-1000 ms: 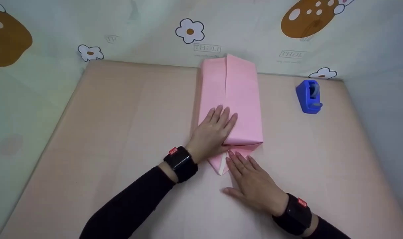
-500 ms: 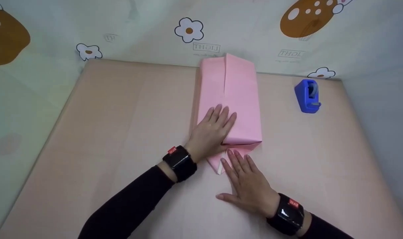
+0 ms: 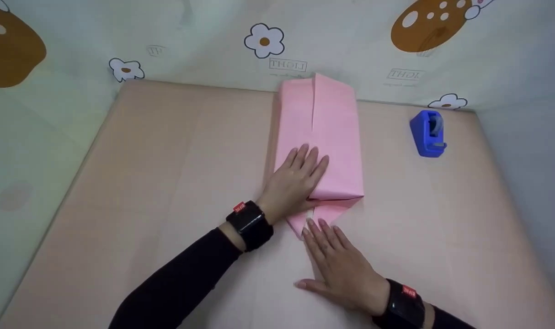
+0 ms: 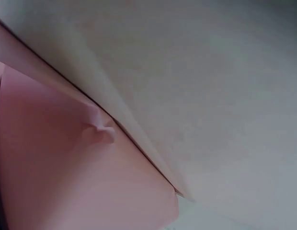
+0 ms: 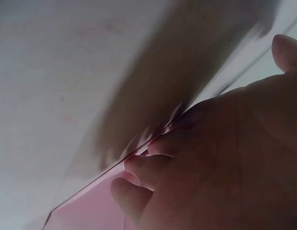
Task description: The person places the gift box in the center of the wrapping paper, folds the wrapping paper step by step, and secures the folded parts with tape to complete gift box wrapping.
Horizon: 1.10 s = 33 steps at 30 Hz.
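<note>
A box wrapped in pink paper [image 3: 334, 151] lies lengthwise on the table, a seam running down its upper face. My left hand [image 3: 292, 185] rests on its near left part with fingers spread straight. From the near end a folded paper flap [image 3: 334, 210] sticks out toward me, with a pale strip along its middle. My right hand [image 3: 344, 267] lies with straight fingers, its fingertips over the tip of that flap and hiding it. In the right wrist view, the fingertips [image 5: 139, 170] are right at the paper's edge. The left wrist view shows the pink side [image 4: 91, 177] of the box.
A blue tape dispenser [image 3: 427, 135] stands at the back right of the table. The table has a pale pinkish cover [image 3: 158, 183]. Behind it and at both sides hangs a light curtain [image 3: 204, 41] with flower prints.
My right hand has slid toward me along the flap, its fingertips moving from the flap's base to its tip. The left hand has stayed in place on the box.
</note>
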Tool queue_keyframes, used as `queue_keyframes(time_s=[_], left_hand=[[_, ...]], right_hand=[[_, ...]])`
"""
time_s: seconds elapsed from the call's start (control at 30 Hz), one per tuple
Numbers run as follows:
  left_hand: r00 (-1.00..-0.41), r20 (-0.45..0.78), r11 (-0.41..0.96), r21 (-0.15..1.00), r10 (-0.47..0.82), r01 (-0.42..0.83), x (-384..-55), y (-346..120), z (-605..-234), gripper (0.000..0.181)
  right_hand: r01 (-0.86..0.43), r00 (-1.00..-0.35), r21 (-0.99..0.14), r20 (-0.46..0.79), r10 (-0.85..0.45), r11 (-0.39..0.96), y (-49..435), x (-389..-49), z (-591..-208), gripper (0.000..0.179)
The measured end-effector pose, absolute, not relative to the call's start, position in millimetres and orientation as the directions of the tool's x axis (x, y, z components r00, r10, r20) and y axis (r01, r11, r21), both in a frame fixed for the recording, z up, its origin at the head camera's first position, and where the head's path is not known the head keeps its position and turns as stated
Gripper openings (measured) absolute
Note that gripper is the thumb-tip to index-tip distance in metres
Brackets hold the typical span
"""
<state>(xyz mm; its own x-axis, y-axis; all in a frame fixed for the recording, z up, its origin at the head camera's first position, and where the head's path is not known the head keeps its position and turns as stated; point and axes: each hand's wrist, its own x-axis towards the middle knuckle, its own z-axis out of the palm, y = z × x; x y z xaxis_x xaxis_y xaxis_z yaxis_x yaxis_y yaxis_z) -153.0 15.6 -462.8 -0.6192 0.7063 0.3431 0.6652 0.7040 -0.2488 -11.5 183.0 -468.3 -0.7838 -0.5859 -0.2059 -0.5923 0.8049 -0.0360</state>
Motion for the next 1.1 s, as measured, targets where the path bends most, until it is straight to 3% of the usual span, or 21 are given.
queue_keyframes(time_s=[0.13,0.4,0.6,0.87,1.1], left_hand=[[-0.622,0.327,0.700,-0.254,0.711,0.667,-154,16,-463,0.099],[-0.620,0.325,0.697,-0.249,0.714,0.673,-153,16,-462,0.100],[-0.627,0.302,0.694,-0.244,0.718,0.677,-154,15,-461,0.102],[-0.641,0.294,0.703,-0.212,0.709,0.679,-154,15,-459,0.101],[-0.644,0.312,0.710,-0.190,0.699,0.678,-154,16,-460,0.102]], right_hand=[[-0.563,-0.799,-0.130,-0.169,-0.578,0.816,186,-17,-465,0.091],[-0.552,-0.833,-0.121,0.037,-0.552,0.825,183,-22,-468,0.085],[-0.559,-0.829,-0.020,0.011,-0.559,0.829,175,-26,-466,0.086],[-0.576,-0.802,-0.186,-0.059,-0.594,0.796,174,-44,-464,0.089],[-0.569,-0.798,-0.202,-0.100,-0.595,0.797,179,-54,-465,0.089]])
